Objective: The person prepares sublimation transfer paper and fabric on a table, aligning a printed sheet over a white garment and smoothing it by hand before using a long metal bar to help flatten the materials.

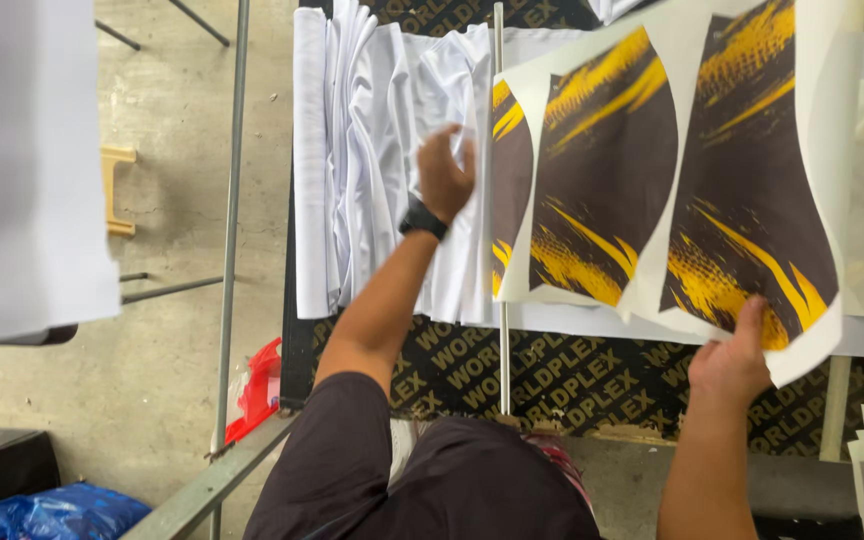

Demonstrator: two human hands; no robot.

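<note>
Leftmost, the left hand, a dark watch at its wrist, closes its curled fingers on the top edge of a stack of white fabric pieces; how firmly it pinches cannot be told through the motion blur. Soft, light and limp, this cloth likely sags on either side of any grip, so an edge pinch seems apt. Rightward, beyond a thin metal rod, the right hand clamps thumb over fingers on the lower edge of a printed sheet, black and yellow panels on white, which curves upward away from that grip. Thin and papery, probably crease-prone, it suits an unprinted-margin hold
</note>
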